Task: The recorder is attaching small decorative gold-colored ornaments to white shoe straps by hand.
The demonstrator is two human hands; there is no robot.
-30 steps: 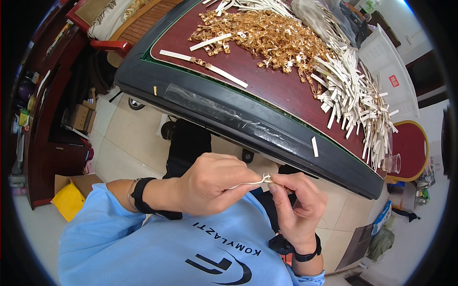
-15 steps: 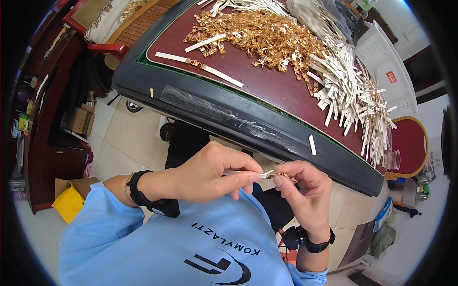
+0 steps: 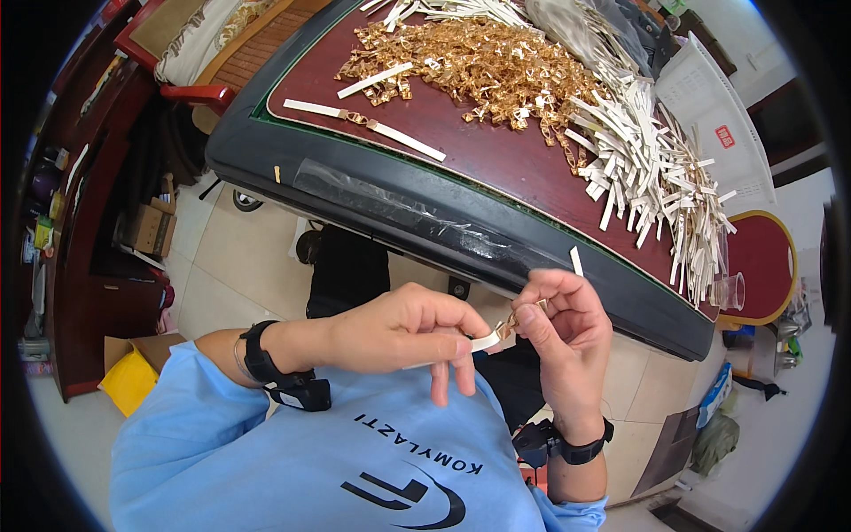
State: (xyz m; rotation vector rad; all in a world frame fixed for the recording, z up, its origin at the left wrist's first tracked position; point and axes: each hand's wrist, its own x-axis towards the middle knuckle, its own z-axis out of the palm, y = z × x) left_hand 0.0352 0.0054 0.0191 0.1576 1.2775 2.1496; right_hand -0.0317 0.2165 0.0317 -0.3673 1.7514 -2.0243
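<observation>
The link heap (image 3: 479,71) lies on the table (image 3: 532,173), behind the joined strap (image 3: 409,143), left of the strip heap (image 3: 651,160). The basket (image 3: 714,111) stands right of both.

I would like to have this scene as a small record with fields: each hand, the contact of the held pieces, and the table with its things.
Left hand: holds a narrow, flat white strip
Right hand: holds a gold-coloured metal link
Contact: strip's end meets the link; whether fastened, cannot tell
Table: dark red top, black edge
On top: heap of small gold-coloured metal pieces; pile of flat white strips; one joined piece, two white strips with a gold-coloured link between
On black edge: one loose white strip
</observation>
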